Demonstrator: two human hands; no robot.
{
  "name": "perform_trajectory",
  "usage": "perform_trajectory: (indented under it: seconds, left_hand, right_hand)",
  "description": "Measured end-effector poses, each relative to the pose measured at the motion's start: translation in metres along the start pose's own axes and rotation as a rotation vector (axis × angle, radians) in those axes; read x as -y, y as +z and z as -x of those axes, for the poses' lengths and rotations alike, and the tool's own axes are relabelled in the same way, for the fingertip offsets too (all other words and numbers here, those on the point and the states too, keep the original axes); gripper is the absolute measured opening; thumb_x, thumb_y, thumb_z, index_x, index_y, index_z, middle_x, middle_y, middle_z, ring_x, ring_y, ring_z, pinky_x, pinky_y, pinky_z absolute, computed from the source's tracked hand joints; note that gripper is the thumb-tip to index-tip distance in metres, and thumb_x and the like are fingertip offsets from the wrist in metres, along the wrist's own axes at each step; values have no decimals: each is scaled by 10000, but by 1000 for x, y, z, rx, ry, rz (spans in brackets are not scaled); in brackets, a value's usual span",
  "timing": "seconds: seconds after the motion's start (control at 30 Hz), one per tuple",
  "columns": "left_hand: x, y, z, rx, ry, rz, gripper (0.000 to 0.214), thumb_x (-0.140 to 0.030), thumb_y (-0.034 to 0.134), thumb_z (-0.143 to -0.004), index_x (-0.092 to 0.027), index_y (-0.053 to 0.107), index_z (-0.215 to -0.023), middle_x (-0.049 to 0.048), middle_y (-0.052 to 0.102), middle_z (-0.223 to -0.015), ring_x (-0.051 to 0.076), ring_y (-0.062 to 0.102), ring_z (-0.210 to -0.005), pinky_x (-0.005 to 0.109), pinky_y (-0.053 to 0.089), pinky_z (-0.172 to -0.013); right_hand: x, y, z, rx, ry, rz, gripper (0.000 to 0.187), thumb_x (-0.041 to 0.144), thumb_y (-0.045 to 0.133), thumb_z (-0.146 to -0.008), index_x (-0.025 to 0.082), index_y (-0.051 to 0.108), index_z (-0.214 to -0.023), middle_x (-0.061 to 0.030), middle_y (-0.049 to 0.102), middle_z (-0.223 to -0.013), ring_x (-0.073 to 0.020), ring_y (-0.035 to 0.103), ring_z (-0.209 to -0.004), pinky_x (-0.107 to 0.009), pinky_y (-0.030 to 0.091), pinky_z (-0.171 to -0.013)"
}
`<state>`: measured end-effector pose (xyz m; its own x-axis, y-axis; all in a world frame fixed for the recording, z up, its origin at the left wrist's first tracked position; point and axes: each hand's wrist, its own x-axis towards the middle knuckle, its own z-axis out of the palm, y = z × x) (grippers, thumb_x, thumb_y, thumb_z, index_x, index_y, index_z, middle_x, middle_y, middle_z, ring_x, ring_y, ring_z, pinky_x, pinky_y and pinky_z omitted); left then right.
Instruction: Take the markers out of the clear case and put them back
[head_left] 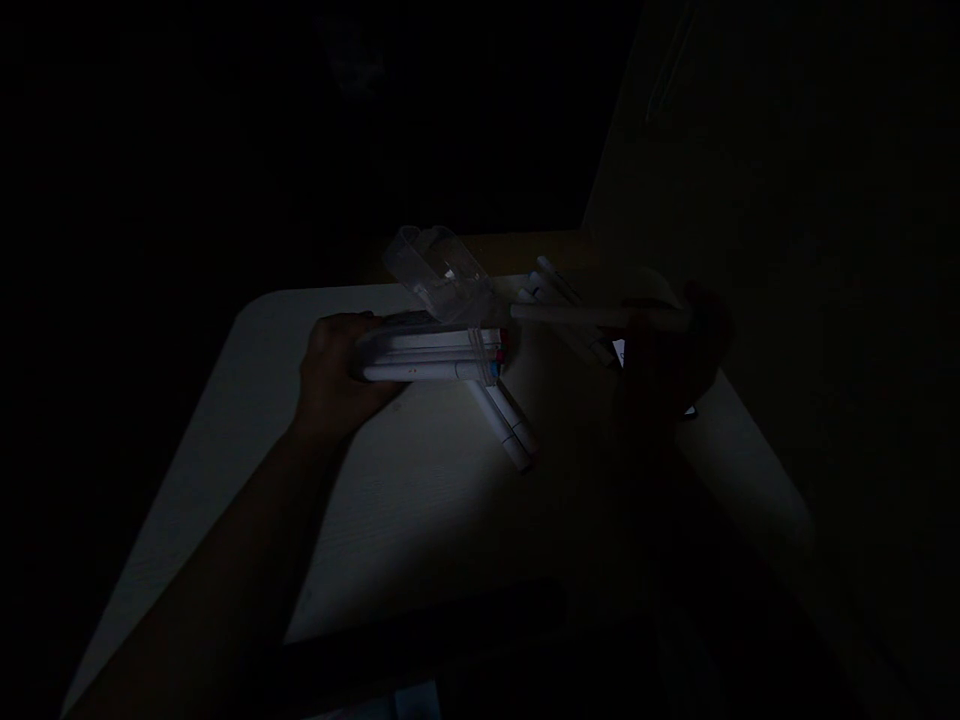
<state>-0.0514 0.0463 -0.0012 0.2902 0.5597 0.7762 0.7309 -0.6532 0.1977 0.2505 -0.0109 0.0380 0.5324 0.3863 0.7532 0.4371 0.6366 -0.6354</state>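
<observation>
Head view: I read left hand (pixel 337 370) closed around banded marker bundle (pixel 431 355), pressing it to keep it together on desk (pixel 420 500) — right hand (pixel 667 365), shadowed, apparently gripping lone white marker (pixel 592 316) right of bundle; clear plastic case (pixel 439 272) just behind bundle.

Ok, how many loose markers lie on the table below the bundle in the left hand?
2: markers side by side on the white table, angling out from the marker bundle in the left hand. Others may be hidden.

Clear glossy plastic box (pixel 439 272) at upper centre of frame, white plastic marker bundle (pixel 427 355) w/ smooth barrels at centre, & pale wood-grain tabletop (pixel 420 480), matt laminate look, lower left; rest too dark to tell.
</observation>
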Motion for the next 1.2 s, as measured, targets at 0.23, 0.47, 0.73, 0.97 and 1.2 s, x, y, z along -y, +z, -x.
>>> perform_trajectory:
  seconds: [0.23,0.47,0.73,0.97,1.2]
  left_hand:
    - [0,0,-1,5,6,-19,617,-394,756,-578,-195,542,-1121,81,576,-1072,216,545,-1036,354,466,-878]
    - [-1,0,0,2,-8,-32,615,-398,751,-584,-194,542,-1126,85,572,-1076,220,549,-1025,358,476,-863]
    - [1,1,0,-2,13,-34,637,-390,763,-569,-184,539,-1129,95,573,-1082,230,547,-1044,363,474,-875]
    - [-2,0,-2,12,-2,-30,617,-406,748,-585,-205,535,-1127,74,570,-1074,221,549,-1039,362,475,-866]
    - [-3,0,0,19,-48,-23,629,-395,761,-573,-208,537,-1130,79,562,-1103,221,548,-1038,362,475,-877]
  right_hand:
    - [7,3,-1,-83,-55,1,353,152,629,-741,225,524,-1070,4,559,-1041,-71,634,-784,-227,565,-662]
    - [5,3,-2,-57,6,-33,345,231,625,-756,249,501,-1077,-1,554,-1012,-97,635,-803,-258,571,-658]
    - [4,2,-1,-45,61,-28,349,308,605,-778,274,478,-1100,-5,556,-971,-117,631,-804,-292,565,-655]
    - [5,1,-3,-12,49,-12,364,308,600,-765,250,449,-1091,-13,546,-1047,-108,627,-828,-300,568,-691]
    - [8,2,-2,-7,68,-74,364,278,590,-774,246,428,-1098,-13,555,-990,-100,625,-798,-261,567,-646]
